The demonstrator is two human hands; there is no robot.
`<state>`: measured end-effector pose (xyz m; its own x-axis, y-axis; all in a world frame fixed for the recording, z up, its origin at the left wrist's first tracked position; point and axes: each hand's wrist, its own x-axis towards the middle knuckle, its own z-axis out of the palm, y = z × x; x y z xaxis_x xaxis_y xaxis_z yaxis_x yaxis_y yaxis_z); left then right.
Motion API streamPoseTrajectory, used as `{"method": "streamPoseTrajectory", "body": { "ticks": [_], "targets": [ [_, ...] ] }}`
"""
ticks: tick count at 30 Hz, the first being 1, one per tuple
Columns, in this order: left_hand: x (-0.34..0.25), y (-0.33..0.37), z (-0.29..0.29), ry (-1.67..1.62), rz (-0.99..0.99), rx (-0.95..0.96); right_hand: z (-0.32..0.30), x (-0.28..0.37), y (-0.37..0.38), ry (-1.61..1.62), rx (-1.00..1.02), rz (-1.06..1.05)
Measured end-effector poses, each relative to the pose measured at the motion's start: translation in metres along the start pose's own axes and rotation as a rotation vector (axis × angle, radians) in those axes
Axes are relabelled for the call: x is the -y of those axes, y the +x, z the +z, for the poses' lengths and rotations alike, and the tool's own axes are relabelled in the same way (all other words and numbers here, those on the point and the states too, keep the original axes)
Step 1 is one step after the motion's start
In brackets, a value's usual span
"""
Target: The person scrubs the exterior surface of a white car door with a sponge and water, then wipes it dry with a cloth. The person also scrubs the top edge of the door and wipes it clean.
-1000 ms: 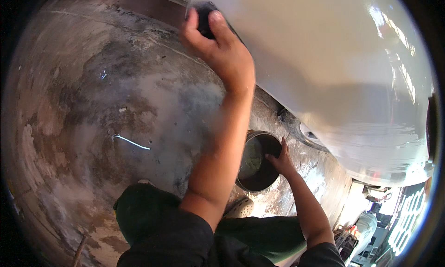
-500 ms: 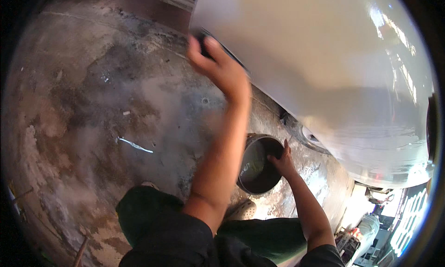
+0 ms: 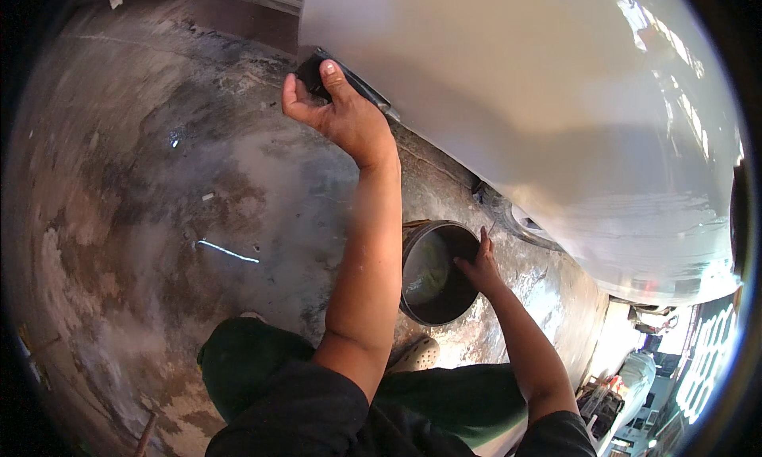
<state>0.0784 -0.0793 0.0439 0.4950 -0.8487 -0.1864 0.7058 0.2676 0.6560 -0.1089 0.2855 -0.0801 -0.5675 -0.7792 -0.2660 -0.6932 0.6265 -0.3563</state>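
My left hand reaches forward, thumb up and fingers curled round a long black block. The block lies along the lower edge of a large glossy, pale vehicle body panel; its underside is hidden by my hand and the panel. My right hand grips the rim of a dark round bucket, thumb inside and fingers outside. A pale greenish sheen shows inside the bucket, perhaps liquid. It tilts slightly, its mouth toward me.
The stained concrete floor carries a thin white strip and small scraps. A wheel shows under the panel. My clog is beside the bucket. Assorted items stand at the lower right.
My left hand has shifted a little left with the black block, along the panel's edge. My right hand stays on the bucket's rim.
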Motion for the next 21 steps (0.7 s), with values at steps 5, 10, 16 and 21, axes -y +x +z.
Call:
{"method": "streamPoseTrajectory", "body": {
  "ticks": [5, 10, 16, 21],
  "targets": [
    [0.015, -0.003, -0.013, 0.129, 0.022, 0.091, -0.001, 0.004, -0.002, -0.012, 0.008, 0.051],
    [0.027, -0.007, -0.024, 0.199, 0.072, 0.173, -0.005, 0.019, -0.006, -0.022, 0.028, 0.119],
    [0.058, -0.178, -0.047, 0.601, 0.145, 0.339, 0.006, -0.002, 0.005, -0.185, 0.016, 0.013],
    [0.043, -0.106, -0.029, 0.498, 0.035, 0.258, -0.001, 0.0, -0.008, -0.047, 0.038, 0.062]
  ]
}}
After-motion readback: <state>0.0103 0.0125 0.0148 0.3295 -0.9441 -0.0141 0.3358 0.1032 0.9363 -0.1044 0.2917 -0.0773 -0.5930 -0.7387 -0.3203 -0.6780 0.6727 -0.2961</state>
